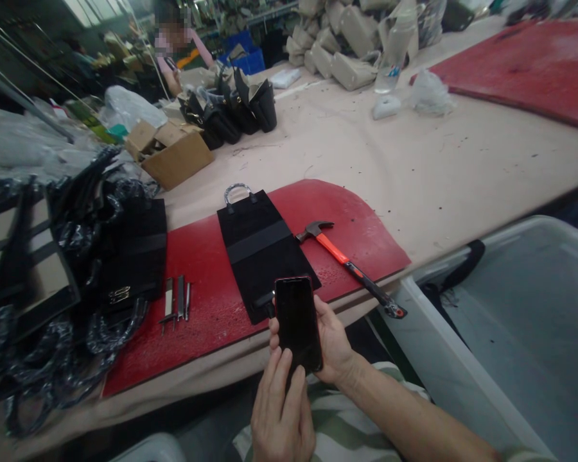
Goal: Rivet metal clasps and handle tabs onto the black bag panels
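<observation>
My right hand (pixel 334 340) is wrapped round a smartphone (pixel 296 321) with a dark screen, holding it upright above the table's front edge. Fingers of my left hand (pixel 282 410) are stretched out over the phone's lower part; whether they touch the screen I cannot tell. Just beyond the phone, a flat black bag panel (pixel 264 247) with a plastic-wrapped handle lies on the red board (pixel 212 321). A claw hammer (pixel 341 256) with an orange and black handle rests to its right. Several slim metal tools (pixel 180 298) lie to the left.
Black bag pieces (pixel 135 250) with wrapped handles are heaped at the left. Behind them stand a cardboard box (pixel 178 160) and black bags (pixel 231 109). A pale bin (pixel 462 346) is at right. A person (pixel 178 51) is at the far side, near beige bags (pixel 351 51).
</observation>
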A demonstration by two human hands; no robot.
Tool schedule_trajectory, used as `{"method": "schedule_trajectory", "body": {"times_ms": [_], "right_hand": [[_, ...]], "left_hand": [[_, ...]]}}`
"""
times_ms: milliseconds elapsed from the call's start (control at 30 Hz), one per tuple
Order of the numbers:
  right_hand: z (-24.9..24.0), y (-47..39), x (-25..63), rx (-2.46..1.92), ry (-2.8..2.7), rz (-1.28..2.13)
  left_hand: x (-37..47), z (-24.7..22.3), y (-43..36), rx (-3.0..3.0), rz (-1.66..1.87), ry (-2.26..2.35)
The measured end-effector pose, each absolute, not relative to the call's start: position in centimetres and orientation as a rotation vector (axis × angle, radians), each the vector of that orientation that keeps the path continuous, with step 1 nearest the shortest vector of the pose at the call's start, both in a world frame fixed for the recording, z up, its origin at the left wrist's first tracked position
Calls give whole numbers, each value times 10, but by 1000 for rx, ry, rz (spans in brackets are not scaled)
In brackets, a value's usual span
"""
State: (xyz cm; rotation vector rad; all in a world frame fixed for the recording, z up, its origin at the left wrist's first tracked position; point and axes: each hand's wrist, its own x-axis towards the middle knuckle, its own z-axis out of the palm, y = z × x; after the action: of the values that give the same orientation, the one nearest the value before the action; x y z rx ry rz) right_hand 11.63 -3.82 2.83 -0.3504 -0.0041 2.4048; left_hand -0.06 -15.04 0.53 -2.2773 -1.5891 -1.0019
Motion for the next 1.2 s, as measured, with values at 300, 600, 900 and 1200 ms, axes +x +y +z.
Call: {"method": "schedule_trajectory", "body": {"times_ms": [300,600,900,1200], "right_hand": [[29,-45,115,-384,-69,2380],[25,-47,115,-421,-90,2442],[19,-54,111,-383,-180,2471],[18,-54,109,-406,-175,2473]], "left_hand": [[5,7,-155,-2235,-1115,-1646],[2,5,-161,-2203,-1128,-1624],[7,10,-167,-2061,-1316,-1694],[6,11,-167,-2002,-1359,-1755]]}}
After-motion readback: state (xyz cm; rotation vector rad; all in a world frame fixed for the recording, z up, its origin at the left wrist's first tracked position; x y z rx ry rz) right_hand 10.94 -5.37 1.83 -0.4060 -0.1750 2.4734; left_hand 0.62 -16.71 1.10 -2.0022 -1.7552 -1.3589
